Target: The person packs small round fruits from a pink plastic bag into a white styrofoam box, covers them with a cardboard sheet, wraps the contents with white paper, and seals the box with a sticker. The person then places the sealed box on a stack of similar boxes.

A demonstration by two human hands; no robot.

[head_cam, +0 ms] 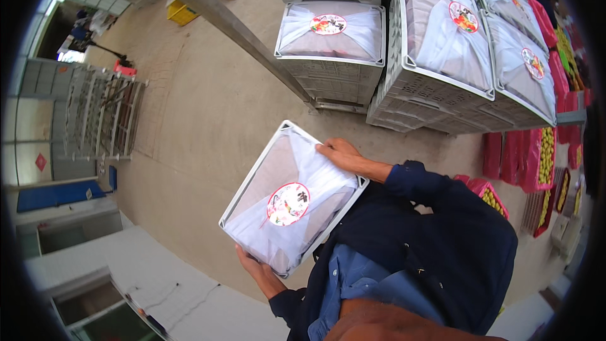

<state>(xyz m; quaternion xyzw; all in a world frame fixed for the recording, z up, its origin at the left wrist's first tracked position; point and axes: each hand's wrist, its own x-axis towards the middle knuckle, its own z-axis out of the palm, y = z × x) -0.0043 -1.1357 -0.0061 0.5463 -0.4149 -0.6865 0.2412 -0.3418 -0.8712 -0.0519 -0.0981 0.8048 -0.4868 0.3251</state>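
Held in front of my body is a pale plastic crate (289,139), its top wrapped in white cloth with an oval printed sticker (289,204) in the middle. My right hand (342,155) grips the crate's rim at the upper right end, its fingers over the edge. At the opposite end, my left hand (255,269) supports the crate from its lower side, with the fingers partly hidden beneath. The near long side rests close to my dark jacket (426,241). What lies under the cloth is hidden.
A metal post (227,23) slants near a stack of similar wrapped crates (330,80). More wrapped crates (431,99) stand to its right. Pink-lined crates of round yellow-green fruit (545,156) are behind me. A rack (102,113) and a person (81,28) are farther off.
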